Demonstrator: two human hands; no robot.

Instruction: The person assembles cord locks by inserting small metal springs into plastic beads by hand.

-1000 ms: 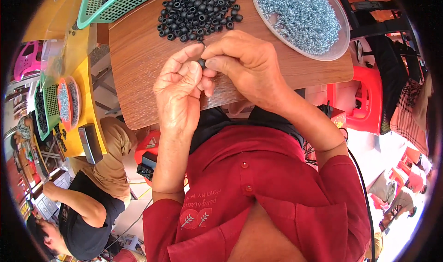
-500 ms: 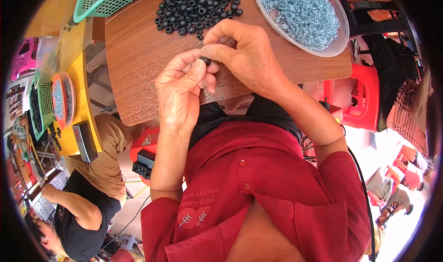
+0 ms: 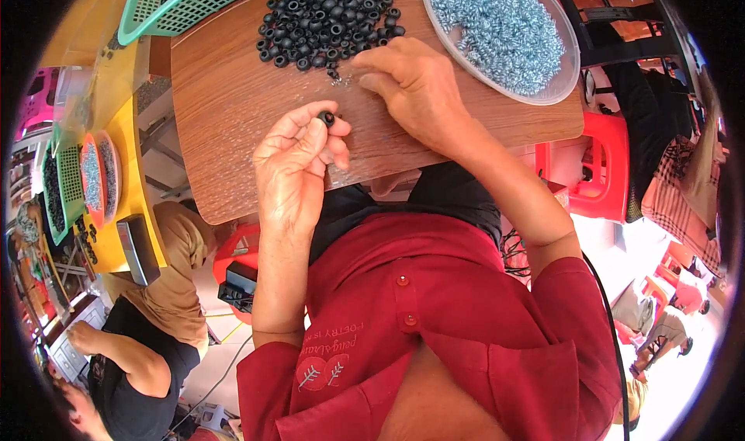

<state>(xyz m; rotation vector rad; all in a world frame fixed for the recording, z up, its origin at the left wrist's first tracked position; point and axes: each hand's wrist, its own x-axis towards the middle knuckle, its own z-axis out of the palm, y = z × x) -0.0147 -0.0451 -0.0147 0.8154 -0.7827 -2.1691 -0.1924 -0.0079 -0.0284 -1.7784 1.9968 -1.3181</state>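
Note:
Between the thumb and forefinger of my left hand (image 3: pixel 293 157) is a black hollow bead-like piece (image 3: pixel 327 119), its round hole showing. My right hand (image 3: pixel 415 88) reaches over the wooden table to the right of it. Its thumb and forefinger are apart, with nothing visible between them. Close to those fingertips lie a few tiny silvery bits (image 3: pixel 342 81), too small to make out well. Just beyond is a heap of matching black hollow pieces (image 3: pixel 330 18). At the far right a clear round tub (image 3: pixel 570 64) holds many small silvery-blue coil-like pieces (image 3: pixel 500 33).
A green plastic basket (image 3: pixel 182 14) stands at the table's far left. Beside the brown table (image 3: pixel 225 138) is a red stool (image 3: pixel 601 169) on the right. To the left, a person in black (image 3: pixel 140 363) sits by a yellow table (image 3: pixel 128 142) with another basket and tubs.
My hands have parted. The right hand has let go of the black piece and moved right; the left has shifted slightly down and left, still holding it.

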